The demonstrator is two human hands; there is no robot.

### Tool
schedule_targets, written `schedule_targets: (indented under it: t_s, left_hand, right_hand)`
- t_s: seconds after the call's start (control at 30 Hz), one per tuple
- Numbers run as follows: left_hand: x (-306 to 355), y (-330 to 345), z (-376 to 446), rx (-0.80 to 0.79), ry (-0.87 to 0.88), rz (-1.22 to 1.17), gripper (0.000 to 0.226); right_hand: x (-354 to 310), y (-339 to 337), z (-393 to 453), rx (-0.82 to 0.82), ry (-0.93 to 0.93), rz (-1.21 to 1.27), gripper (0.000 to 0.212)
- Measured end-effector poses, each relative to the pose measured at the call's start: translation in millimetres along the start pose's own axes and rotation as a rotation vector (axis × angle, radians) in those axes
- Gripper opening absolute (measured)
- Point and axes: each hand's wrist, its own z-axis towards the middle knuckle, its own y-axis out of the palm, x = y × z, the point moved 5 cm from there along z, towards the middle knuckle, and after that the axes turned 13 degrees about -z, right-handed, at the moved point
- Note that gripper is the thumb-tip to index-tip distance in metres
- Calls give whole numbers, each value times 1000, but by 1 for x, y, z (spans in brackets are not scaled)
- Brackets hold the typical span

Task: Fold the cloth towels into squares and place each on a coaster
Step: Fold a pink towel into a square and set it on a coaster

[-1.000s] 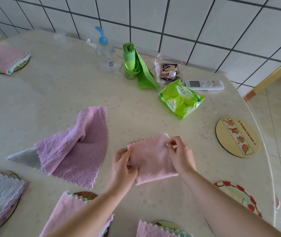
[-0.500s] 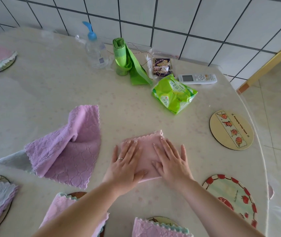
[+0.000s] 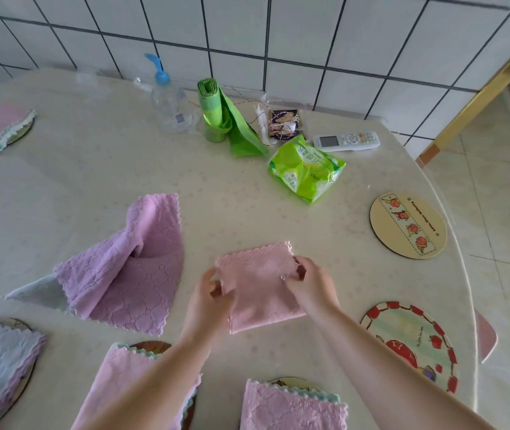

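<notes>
Pink terry cloth, folded to a rough square with scalloped edges, lies flat on the cream speckled tabletop [image 3: 247,187], and this folded pink towel [image 3: 258,283] is held at both sides. The left hand [image 3: 208,301] pinches its left edge between thumb and curled fingers; the right hand [image 3: 308,285] grips its right edge near the far corner, fingers bent over the fabric. Both forearms cover the towel's near corners.

Left of the folded pink towel sprawls a crumpled lilac waffle-textured towel [image 3: 126,274], with a pale grey cloth corner [image 3: 34,293] poking out beneath it; how much grey cloth lies under cannot be told. Right of the pink towel sit a bare round cream coaster printed with fruit figures [image 3: 407,225] and, nearer the person, a bare round coaster with a red-block rim [image 3: 412,342].

Nearer than the pink towel, two folded pink towels with mint trim [image 3: 291,408] almost hide their coasters, one partly behind the left forearm. Far left of it, a grey towel is cut off by the frame.

Beyond the pink towel stand a green plastic tissue packet [image 3: 306,167], a white remote control [image 3: 345,140] and a roll of green bags [image 3: 216,113].
</notes>
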Motion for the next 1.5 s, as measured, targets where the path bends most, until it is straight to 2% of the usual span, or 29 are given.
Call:
schedule_targets:
  t_s: [0.07,0.2,0.4,0.5,0.67,0.8,0.9,1.0,1.07,1.13,1.23,1.37,1.5]
  left_hand:
    - [4,-1,3,20,1,-29,28]
    - [21,7,-8,-31,70,-110,33]
    - [30,66,-40,-190,70,-95,26]
    - [36,110,-62,-274,93,-128,21]
    - [46,169,-96,-397,132,-88,21]
    - [29,195,-102,-410,79,-36,20]
    - [13,208,-99,-404,-23,-16,20]
    - [-2,215,-93,-411,-65,114,20]
    - [-5,214,-91,-379,7,199,13]
    - [-2,213,-88,-329,165,279,3]
    - [2,214,-90,-332,288,320,14]
    - [0,217,-86,-375,245,305,14]
    - [0,219,-76,-327,234,341,25]
  right_hand:
    - [0,-4,-5,-37,30,91,18]
    - [16,-21,-30,-4,48,292,13]
    - [86,-50,-77,168,195,518,12]
    - [129,-67,-97,270,281,552,16]
    - [184,-92,-125,416,357,594,5]
    - [208,-100,-129,448,362,536,4]
    - [216,-99,-123,382,351,394,3]
    - [224,-94,-118,323,365,289,8]
    - [227,-94,-117,299,367,202,13]
    - [229,-97,-120,325,356,172,12]
    - [229,-102,-123,412,276,195,6]
    - [228,-95,-120,370,243,213,9]
    - [236,-92,-113,349,277,196,13]
